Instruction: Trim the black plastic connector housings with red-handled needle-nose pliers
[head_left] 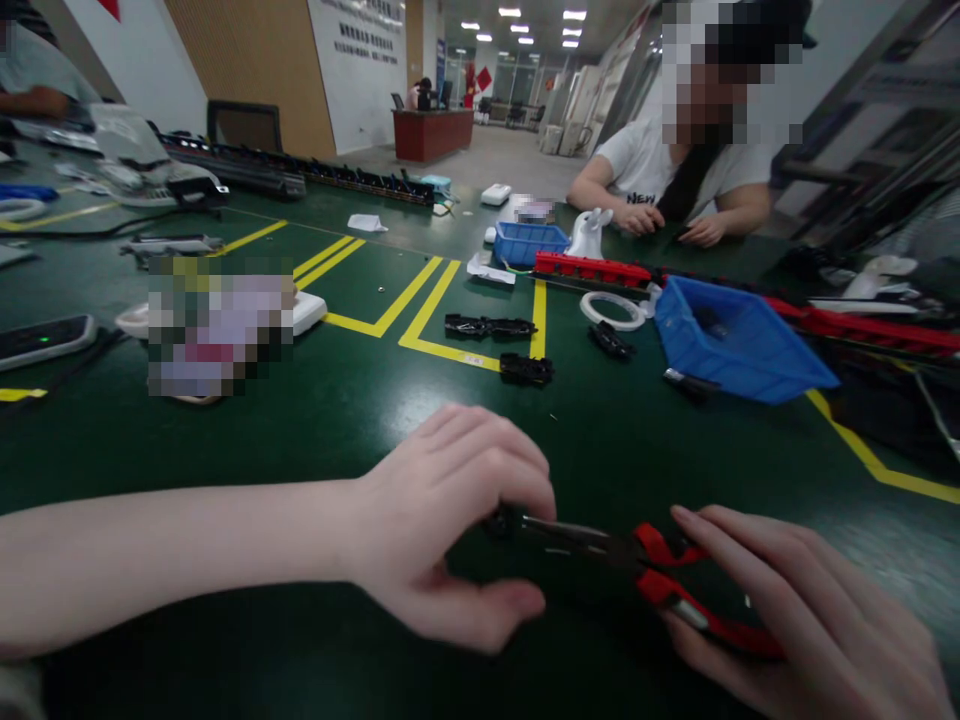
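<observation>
Red-handled long-nose pliers (600, 540) point leftward low over the green table. My right hand (817, 610) is closed around their handles, thumb below and fingers above. My left hand (457, 530) reaches in from the left, its fingers bent and its thumb apart from them. Under the bent index finger a small black part (499, 522) shows near the pliers' tips. Most of this part is hidden, and whether the fingers touch it cannot be made out. Beyond my hands lie a black plastic piece (526, 368) and a longer black piece (491, 326).
A blue bin (742, 345) with dark pieces stands right, beside a white ring (613, 311) and a long red strip (592, 268). A smaller blue bin (529, 243) is farther back. A phone (45, 340) lies left. Across the table sits a person (675, 190).
</observation>
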